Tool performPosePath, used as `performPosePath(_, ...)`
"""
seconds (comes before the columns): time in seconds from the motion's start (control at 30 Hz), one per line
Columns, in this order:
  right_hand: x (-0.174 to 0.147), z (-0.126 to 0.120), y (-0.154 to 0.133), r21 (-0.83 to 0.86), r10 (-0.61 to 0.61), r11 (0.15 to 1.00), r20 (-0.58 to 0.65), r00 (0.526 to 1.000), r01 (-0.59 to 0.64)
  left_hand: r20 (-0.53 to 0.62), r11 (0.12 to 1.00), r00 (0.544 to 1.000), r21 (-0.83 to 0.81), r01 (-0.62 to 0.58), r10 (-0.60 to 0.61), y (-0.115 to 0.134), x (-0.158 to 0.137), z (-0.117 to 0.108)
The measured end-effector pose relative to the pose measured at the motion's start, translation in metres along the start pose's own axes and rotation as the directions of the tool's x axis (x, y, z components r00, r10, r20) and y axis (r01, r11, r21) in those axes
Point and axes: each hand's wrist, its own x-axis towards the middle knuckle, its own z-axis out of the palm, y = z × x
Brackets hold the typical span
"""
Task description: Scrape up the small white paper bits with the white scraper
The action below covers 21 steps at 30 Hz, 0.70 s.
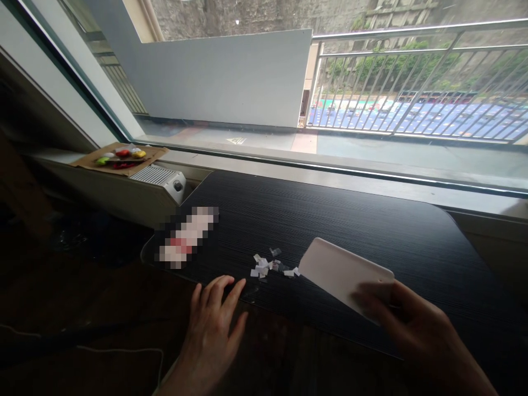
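My right hand [412, 324] grips a white flat plastic card [342, 272] by its near right corner, its far edge resting on the black table [330, 214] beside a small pile of white paper scraps [268, 267]. My left hand [214, 313] lies flat on the table's near edge, fingers spread, just left of and below the scraps, holding nothing.
A blurred white and red object [187, 236] lies at the table's left end. On the left, a cardboard piece with colourful small items [119, 157] sits on a white heater [159, 179]. A window and balcony railing [412, 77] lie beyond. A white cable [124, 352] runs at lower left.
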Motion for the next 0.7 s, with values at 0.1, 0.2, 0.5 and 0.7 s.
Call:
performPosePath(0.1, 0.001, 0.0, -0.002, 0.019, -0.003, 1.0, 0.049, 0.999, 0.002, -0.002, 1.0, 1.0, -0.001, -0.001, 0.001, 0.0, 0.001, -0.001)
performPosePath(0.2, 0.001, -0.003, -0.002, -0.029, 0.028, 0.999, 0.018, 0.999, -0.028, -0.003, 1.0, 1.0, 0.0, -0.025, 0.025, 0.001, 0.001, -0.002)
performPosePath(0.5, 0.007, 0.006, -0.001, 0.032, -0.011, 0.999, 0.06, 0.998, 0.009, -0.024, 1.0, 1.0, 0.0, -0.008, 0.008, 0.0, 0.001, 0.0)
performPosePath(0.7, 0.012, 0.004, -0.002, 0.054, 0.017, 0.998, -0.003, 1.0, -0.016, -0.009, 1.0, 1.0, -0.009, 0.011, -0.011, 0.0, 0.0, 0.001)
